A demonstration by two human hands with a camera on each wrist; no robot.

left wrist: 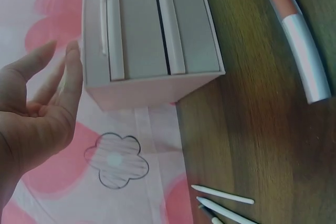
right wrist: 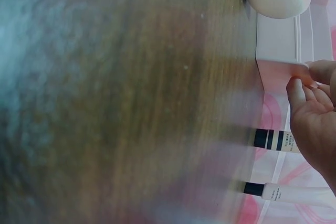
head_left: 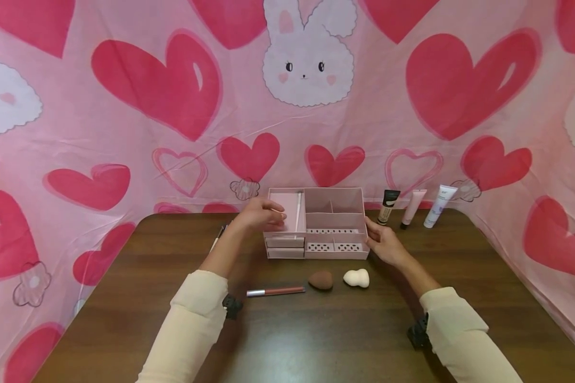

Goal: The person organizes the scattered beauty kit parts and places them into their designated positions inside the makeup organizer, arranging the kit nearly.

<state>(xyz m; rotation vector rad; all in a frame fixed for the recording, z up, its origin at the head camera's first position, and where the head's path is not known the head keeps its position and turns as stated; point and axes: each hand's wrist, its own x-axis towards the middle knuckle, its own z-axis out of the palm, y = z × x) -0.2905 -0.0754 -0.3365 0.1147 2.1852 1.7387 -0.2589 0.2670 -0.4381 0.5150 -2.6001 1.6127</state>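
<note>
A pink makeup organizer (head_left: pixel 335 222) stands at the back of the table, with a flat tray on its upper left, drawers (left wrist: pixel 144 30) below and stepped compartments on the right. My left hand (head_left: pixel 264 214) is over the tray's left side, fingers extended and thumb apart, holding nothing. Inside the tray, a slim white stick (head_left: pixel 298 210) lies along the right wall. At the organizer's right side, my right hand (head_left: pixel 385 243) pinches the edge of the side wall (right wrist: pixel 283 72) between thumb and fingers.
In front of the organizer lie a brown makeup sponge (head_left: pixel 321 280), a white sponge (head_left: pixel 356 277) and a lip gloss tube (head_left: pixel 275 291). Three cosmetic tubes, black-capped (head_left: pixel 388 206), pink (head_left: pixel 414 207) and white (head_left: pixel 440 206), stand back right. Thin pencils (left wrist: pixel 223 208) lie left of the organizer.
</note>
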